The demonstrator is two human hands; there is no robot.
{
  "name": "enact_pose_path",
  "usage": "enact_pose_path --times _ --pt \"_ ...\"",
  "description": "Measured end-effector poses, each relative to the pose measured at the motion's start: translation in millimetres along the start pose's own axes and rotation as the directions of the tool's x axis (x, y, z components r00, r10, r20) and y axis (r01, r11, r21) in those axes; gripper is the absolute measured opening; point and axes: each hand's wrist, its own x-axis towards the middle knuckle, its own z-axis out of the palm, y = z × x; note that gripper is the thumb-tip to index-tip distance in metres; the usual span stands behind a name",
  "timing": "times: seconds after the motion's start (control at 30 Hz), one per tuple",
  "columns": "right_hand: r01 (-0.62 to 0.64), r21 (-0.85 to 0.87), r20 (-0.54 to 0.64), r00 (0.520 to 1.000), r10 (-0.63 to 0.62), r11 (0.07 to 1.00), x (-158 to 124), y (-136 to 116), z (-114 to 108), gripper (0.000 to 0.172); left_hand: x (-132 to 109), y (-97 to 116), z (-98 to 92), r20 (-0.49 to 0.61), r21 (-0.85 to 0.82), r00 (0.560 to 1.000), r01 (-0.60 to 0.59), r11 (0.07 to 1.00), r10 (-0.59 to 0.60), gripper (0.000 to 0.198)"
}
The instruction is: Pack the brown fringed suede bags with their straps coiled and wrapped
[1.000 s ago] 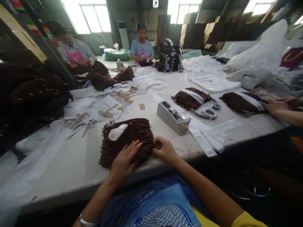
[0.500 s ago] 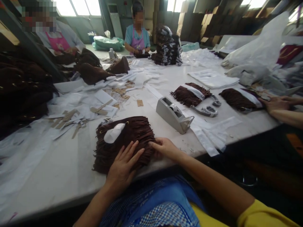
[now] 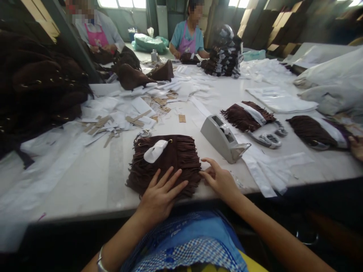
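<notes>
A dark brown fringed bag (image 3: 184, 151) lies flat before me near the table's front edge. A white wrapped piece (image 3: 155, 151) rests on its upper part, beside small gold rings. My left hand (image 3: 160, 192) is spread flat over the bag's lower middle, pressing on the fringe. At the bag's right edge is my right hand (image 3: 219, 180), index finger and thumb apart, their tips by the fringe ends; its other fingers are partly hidden. Just beyond that hand stands a grey tape dispenser (image 3: 219, 138).
White paper strips (image 3: 263, 170) overhang the front edge at right. Two paper-banded brown bags (image 3: 241, 117) lie behind them, a person's hand (image 3: 356, 147) at the farther one. Paper scraps (image 3: 121, 119) and a dark bag pile (image 3: 42, 83) occupy the left. Two people sit across.
The view has swung left, so things appear farther right. My right index finger has lifted apart from the thumb at the fringe edge. My left hand stays flat on the bag.
</notes>
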Motion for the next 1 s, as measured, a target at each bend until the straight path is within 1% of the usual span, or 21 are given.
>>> enact_pose_path --times 0.03,0.07,0.1,0.17,0.27,0.33,0.4,0.47,0.53,0.57,0.6,0.63,0.73,0.77,0.83,0.9,0.93,0.97,1.0 --pt "0.107 -0.070 -0.090 0.989 -0.113 0.992 -2.8 -1.5 0.9 0.030 0.3 0.9 0.2 -0.003 -0.010 1.000 0.011 1.000 -0.011 0.064" --pt "0.208 -0.129 -0.140 0.964 -0.225 0.970 -5.4 -2.4 2.3 0.026 0.7 1.4 0.2 -0.008 -0.021 1.000 0.018 1.000 -0.018 0.064" --pt "0.297 -0.170 -0.144 0.936 -0.321 0.940 -7.8 -2.4 4.1 0.023 1.0 1.5 0.1 -0.014 -0.031 1.000 0.022 0.999 -0.022 0.064" --pt "0.431 -0.206 -0.062 0.890 -0.451 0.878 -10.7 0.5 7.9 0.018 1.3 1.0 -0.3 -0.021 -0.046 0.999 0.030 0.999 -0.031 0.064" --pt "0.551 -0.223 0.086 0.833 -0.547 0.804 -11.1 10.3 9.5 0.021 1.4 -0.7 -0.5 -0.004 -0.045 0.999 0.032 0.998 -0.032 0.064" --pt "0.583 -0.239 0.145 0.812 -0.565 0.776 -10.2 17.1 7.4 0.026 1.6 -1.8 0.0 0.013 -0.036 1.000 0.025 0.999 -0.024 0.064" --pt "0.593 -0.257 0.166 0.805 -0.570 0.763 -9.1 21.6 5.2 0.029 2.2 -2.8 0.8 0.018 -0.034 1.000 0.022 0.999 -0.022 0.063" --pt "0.621 -0.279 0.169 0.782 -0.600 0.732 -7.4 23.0 5.2 0.027 2.3 -3.7 1.2 0.016 -0.042 1.000 0.026 0.999 -0.026 0.063" --pt "0.661 -0.307 0.186 0.747 -0.639 0.684 -5.1 21.8 6.9 0.022 0.8 -4.3 0.5 0.017 -0.058 0.999 0.033 0.998 -0.032 0.064" --pt "0.670 -0.323 0.195 0.739 -0.645 0.669 -3.8 20.4 7.5 0.020 -0.8 -4.2 -0.1 0.019 -0.071 0.999 0.041 0.997 -0.039 0.066" --pt "0.666 -0.339 0.208 0.742 -0.638 0.664 -2.7 18.4 7.2 0.019 -3.1 -3.7 -0.8 0.021 -0.085 0.999 0.051 0.995 -0.049 0.067" --pt "0.652 -0.352 0.225 0.755 -0.615 0.672 -1.7 15.8 5.7 0.018 -5.8 -2.6 -1.2 0.018 -0.095 0.998 0.062 0.994 -0.060 0.069" --pt "0.595 -0.348 0.287 0.804 -0.522 0.725 -0.3 3.0 -7.3 0.021 -13.1 5.6 1.0 0.011 -0.083 0.994 0.112 0.990 -0.111 0.070" --pt "0.575 -0.357 0.272 0.818 -0.506 0.736 -0.3 -3.4 -12.8 0.025 -14.1 10.0 3.3 0.009 -0.067 0.991 0.136 0.988 -0.136 0.069" --pt "0.538 -0.386 0.161 0.839 -0.519 0.749 -0.9 -18.8 -19.5 0.036 -13.0 20.2 9.1 -0.010 -0.038 0.981 0.193 0.980 -0.193 0.067" --pt "0.534 -0.364 0.033 0.826 -0.563 0.763 -1.0 -34.7 -14.1 0.046 -8.8 29.9 14.0 -0.049 -0.023 0.971 0.233 0.972 -0.234 0.063" --pt "0.554 -0.321 0.016 0.814 -0.580 0.769 -0.5 -41.1 -5.9 0.048 -6.7 33.5 15.0 -0.069 -0.021 0.968 0.239 0.971 -0.240 0.061" --pt "0.583 -0.266 0.041 0.803 -0.595 0.768 0.6 -45.3 5.4 0.050 -5.5 35.8 14.8 -0.081 -0.020 0.968 0.237 0.971 -0.238 0.060" --pt "0.612 -0.221 0.092 0.788 -0.608 0.760 2.1 -47.2 18.6 0.052 -5.8 36.5 13.3 -0.082 -0.019 0.968 0.238 0.971 -0.238 0.060"
